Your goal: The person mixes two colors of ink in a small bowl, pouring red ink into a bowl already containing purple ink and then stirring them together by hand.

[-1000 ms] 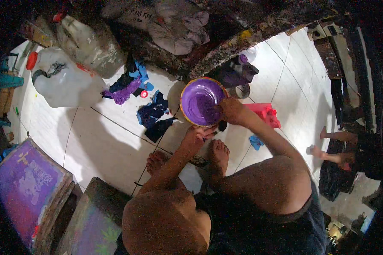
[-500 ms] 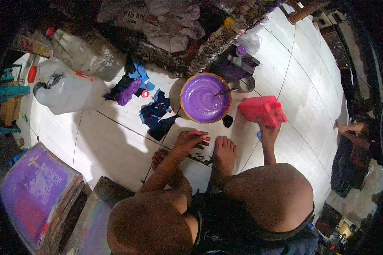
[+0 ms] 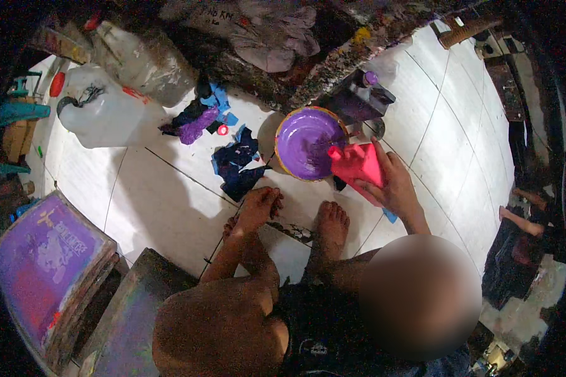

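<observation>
My right hand (image 3: 396,188) grips a bright pink plastic jug (image 3: 358,166) from its right side. The jug is tipped left, its spout over the right rim of a round tub of purple paint (image 3: 299,135). A darker patch shows in the paint near the spout; a pouring stream cannot be made out. My left hand (image 3: 261,206) hangs by my left foot, below the tub, with its fingers curled in. Anything within them is hidden. Dark blue scraps (image 3: 238,164) and a red cap with a pale middle (image 3: 222,130) lie left of the tub.
A translucent jerrycan (image 3: 110,116) stands at the left. Two framed printing screens, one purple (image 3: 50,251), lean at lower left. Behind the tub are a dark container (image 3: 365,100) and a crusted ledge (image 3: 333,63). Another person's limbs (image 3: 522,220) show at far right.
The pink jug has come left and tilted over the paint tub in my right hand. My left hand has drawn back slightly and its fingers have curled. The view has shifted a little.
</observation>
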